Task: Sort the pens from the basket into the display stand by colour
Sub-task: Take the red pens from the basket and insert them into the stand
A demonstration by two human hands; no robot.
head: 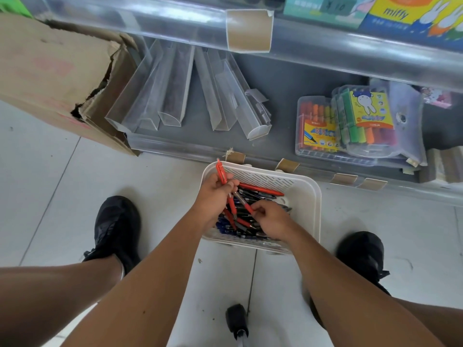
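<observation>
L hand (215, 189) grips red pens (221, 174), tips down into basket (307, 194).

The white plastic basket (307, 196) has a matt finish and slotted, perforated walls. The pens (260, 189) inside look like smooth plastic, red ones slightly glossy. At ten o'clock, the brown corrugated cardboard box (50, 78) is rough, matt and torn along one edge. The clear plastic channel strips (172, 91) at twelve o'clock are smooth and translucent, with a dull sheen. At two o'clock, transparent glossy plastic cases of coloured markers (360, 121) catch the light. The pale tiled floor (62, 186) is smooth and faintly shiny.
</observation>
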